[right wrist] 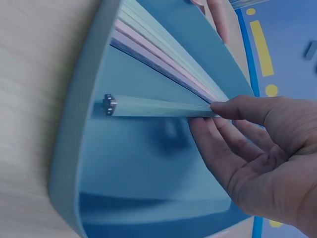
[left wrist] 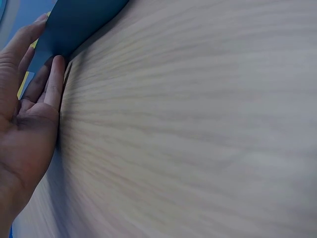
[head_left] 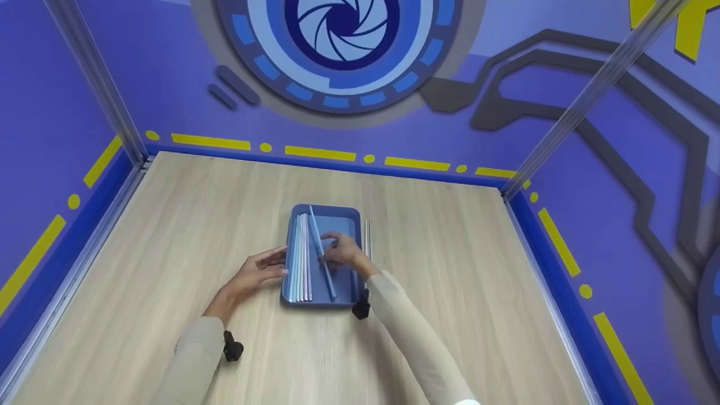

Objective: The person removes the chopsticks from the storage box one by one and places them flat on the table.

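Wood tabletop [head_left: 292,354], purple walls [head_left: 169,84]; right hand [head_left: 344,251] pinches stick [head_left: 329,278]; left hand [head_left: 254,274] touches tray [head_left: 340,223], fingers extended.

Tray [head_left: 344,226]: rests on the table [head_left: 450,270], before the back panel [head_left: 360,126].
Stick row [head_left: 301,259]: lies in the tray, along its left side.
Single stick [head_left: 330,281]: slants within the tray, right of the stick row.
Rods [head_left: 368,236]: lie just right of the tray.
Left hand [head_left: 256,273]: left of the tray, at its wall.
Right hand [head_left: 344,251]: over the tray, at the single stick.
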A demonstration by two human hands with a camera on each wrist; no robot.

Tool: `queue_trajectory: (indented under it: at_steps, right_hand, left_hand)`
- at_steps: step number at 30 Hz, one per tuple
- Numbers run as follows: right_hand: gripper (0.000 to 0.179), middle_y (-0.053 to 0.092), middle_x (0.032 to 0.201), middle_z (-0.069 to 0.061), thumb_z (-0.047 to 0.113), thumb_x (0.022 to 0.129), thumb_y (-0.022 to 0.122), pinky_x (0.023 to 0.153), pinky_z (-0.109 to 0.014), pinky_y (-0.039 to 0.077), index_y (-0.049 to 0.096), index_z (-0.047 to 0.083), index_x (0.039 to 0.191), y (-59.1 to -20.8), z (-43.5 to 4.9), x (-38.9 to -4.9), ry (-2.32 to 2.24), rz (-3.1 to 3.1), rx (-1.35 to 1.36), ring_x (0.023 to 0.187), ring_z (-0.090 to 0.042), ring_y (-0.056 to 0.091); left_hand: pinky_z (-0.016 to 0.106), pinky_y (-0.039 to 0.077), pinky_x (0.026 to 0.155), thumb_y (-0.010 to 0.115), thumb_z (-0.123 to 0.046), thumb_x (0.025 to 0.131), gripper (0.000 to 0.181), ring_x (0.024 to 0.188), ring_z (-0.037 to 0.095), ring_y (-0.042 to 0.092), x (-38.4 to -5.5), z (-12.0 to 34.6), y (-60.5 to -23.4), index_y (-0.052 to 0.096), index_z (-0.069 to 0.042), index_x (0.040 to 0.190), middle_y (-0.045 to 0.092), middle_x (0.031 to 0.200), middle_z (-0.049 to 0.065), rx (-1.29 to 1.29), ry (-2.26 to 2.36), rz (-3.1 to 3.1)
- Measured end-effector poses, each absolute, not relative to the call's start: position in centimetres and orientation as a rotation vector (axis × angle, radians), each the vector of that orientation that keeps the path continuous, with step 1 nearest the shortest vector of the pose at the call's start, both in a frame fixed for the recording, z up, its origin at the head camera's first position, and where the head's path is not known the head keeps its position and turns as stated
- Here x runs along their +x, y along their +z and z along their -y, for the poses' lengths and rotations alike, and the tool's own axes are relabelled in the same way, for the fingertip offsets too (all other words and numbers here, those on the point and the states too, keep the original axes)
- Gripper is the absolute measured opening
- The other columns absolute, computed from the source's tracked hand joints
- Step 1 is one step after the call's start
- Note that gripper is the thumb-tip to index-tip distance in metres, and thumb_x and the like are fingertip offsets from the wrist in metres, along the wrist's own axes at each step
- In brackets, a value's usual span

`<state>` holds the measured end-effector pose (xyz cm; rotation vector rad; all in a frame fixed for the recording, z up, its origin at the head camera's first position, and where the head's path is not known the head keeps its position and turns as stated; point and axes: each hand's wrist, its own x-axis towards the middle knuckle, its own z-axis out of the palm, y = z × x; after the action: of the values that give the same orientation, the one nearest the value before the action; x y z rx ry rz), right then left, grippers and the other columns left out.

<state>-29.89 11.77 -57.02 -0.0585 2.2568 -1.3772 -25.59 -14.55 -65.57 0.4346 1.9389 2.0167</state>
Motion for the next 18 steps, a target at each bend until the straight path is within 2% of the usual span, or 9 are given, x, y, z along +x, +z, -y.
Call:
queue_trajectory:
  at_steps: [3,6,9,13,16,18]
  right_hand:
    - [0.055,0.071,0.107,-0.022,-0.009,0.09,0.067,0.086,-0.045,0.065,0.054,0.003,0.143,-56.8,-12.1,-30.0,-1.396,-2.222,-0.094,0.085,-0.024,0.072]
    - [0.055,0.07,0.107,-0.022,-0.008,0.091,0.067,0.09,-0.048,0.064,0.054,0.003,0.144,-56.8,-12.4,-30.1,-1.413,-2.191,-0.127,0.085,-0.024,0.072]
    - [0.057,0.07,0.108,-0.025,-0.008,0.092,0.066,0.094,-0.051,0.062,0.052,0.003,0.146,-56.9,-12.8,-30.3,-1.44,-2.154,-0.148,0.089,-0.031,0.074]
    - [0.058,0.072,0.107,-0.022,-0.007,0.092,0.066,0.087,-0.046,0.065,0.052,0.004,0.147,-57.0,-13.3,-30.5,-1.456,-2.121,-0.154,0.092,-0.031,0.075]
    - [0.058,0.072,0.104,-0.017,-0.005,0.092,0.066,0.08,-0.041,0.067,0.051,0.006,0.147,-56.9,-13.7,-30.6,-1.448,-2.109,-0.158,0.091,-0.026,0.075]
    - [0.059,0.073,0.106,-0.018,-0.005,0.093,0.066,0.077,-0.04,0.067,0.05,0.006,0.149,-56.9,-13.9,-30.6,-1.461,-2.091,-0.158,0.095,-0.03,0.075]
  left_hand:
    - [0.023,0.049,0.112,0.072,-0.005,0.094,0.072,0.144,0.046,0.042,-25.5,14.5,-65.7,0.036,0.005,0.155,0.043,0.154,0.033,0.438,2.033,-1.917]
    - [0.025,0.048,0.113,0.072,-0.003,0.094,0.072,0.144,0.048,0.041,-25.5,14.4,-65.8,0.035,0.007,0.155,0.043,0.154,0.034,0.443,2.063,-1.881]
    - [0.023,0.049,0.113,0.071,-0.003,0.094,0.072,0.144,0.048,0.041,-25.5,14.4,-65.8,0.035,0.006,0.155,0.043,0.154,0.033,0.44,2.074,-1.864]
    - [0.02,0.049,0.11,0.071,-0.002,0.094,0.071,0.144,0.048,0.041,-25.6,14.4,-65.7,0.035,0.006,0.155,0.042,0.154,0.033,0.434,2.08,-1.852]
    - [0.019,0.05,0.109,0.071,-0.001,0.094,0.071,0.144,0.048,0.04,-25.6,14.5,-65.6,0.035,0.006,0.155,0.042,0.154,0.034,0.426,2.093,-1.831]
    - [0.018,0.05,0.108,0.07,0.0,0.093,0.071,0.144,0.048,0.041,-25.6,14.6,-65.6,0.034,0.006,0.155,0.042,0.154,0.034,0.42,2.094,-1.831]
